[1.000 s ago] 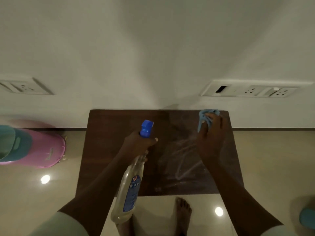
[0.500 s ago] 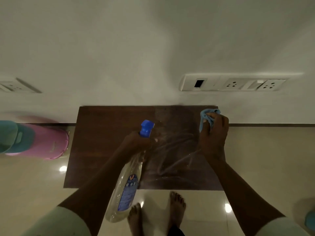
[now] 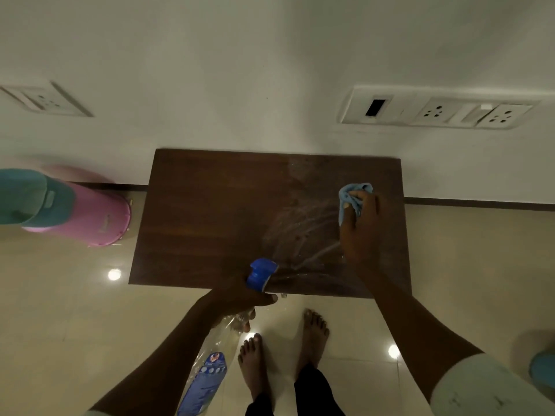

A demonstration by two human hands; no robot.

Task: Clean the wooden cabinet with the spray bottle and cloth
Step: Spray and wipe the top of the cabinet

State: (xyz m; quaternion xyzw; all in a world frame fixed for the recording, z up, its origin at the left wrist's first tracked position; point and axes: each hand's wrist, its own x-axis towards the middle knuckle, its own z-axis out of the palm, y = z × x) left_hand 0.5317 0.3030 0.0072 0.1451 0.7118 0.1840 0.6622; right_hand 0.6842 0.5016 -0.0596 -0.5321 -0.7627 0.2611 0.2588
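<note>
The dark wooden cabinet top point(image 3: 210, 217) stands against the white wall, with wet streaks across its right half. My right hand point(image 3: 360, 232) presses a bunched blue cloth point(image 3: 351, 196) onto the top near its right edge. My left hand point(image 3: 240, 298) grips the neck of a clear spray bottle point(image 3: 207, 373) with a blue nozzle point(image 3: 260, 273) and blue label. The bottle hangs just in front of the cabinet's front edge, nozzle up and body slanting down towards me.
A pink bin with a teal lid point(image 3: 60, 208) stands on the floor left of the cabinet. Socket plates point(image 3: 435, 111) sit on the wall above, another point(image 3: 45, 100) at the left. My bare feet point(image 3: 282, 349) stand on the glossy beige tiles by the front edge.
My left hand has drawn the spray bottle back from over the cabinet top to its front edge. My right hand and the cloth have stayed near the right rear part of the top.
</note>
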